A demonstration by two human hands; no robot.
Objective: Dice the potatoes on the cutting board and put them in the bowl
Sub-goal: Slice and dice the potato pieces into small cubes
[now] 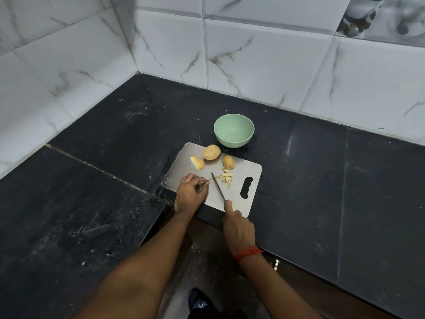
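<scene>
A small potato strip (pixel 209 180) is lying on the near left part of the cutting board (pixel 245 172). The left hand (pixel 189 192) is steadying it there, its fingers curling down and pinching the strip at their tips. Just to the right, a pile of diced pieces (pixel 226 177) is sitting near the middle of the board. The blade of the knife (pixel 218 186) is slanting between strip and pile, its tip pointing away from the person. The right hand (pixel 238 229) is gripping the knife's handle, fingers wrapping round it and the forefinger reaching forward toward the blade, so the handle is hiding inside the grip. Along the far side of the board a half potato (pixel 197 163) is lying on the left, a larger whole potato (pixel 212 152) is sitting just beside it, and a smaller whole potato (pixel 228 162) is resting to the right, at the far end of the diced pile. The green bowl (pixel 232 142) is standing upright just beyond the board's far edge on the black counter (pixel 310 180). A red thread (pixel 249 252) is circling the right wrist, and white marbled tiles (pixel 264 54) are rising behind the counter.
</scene>
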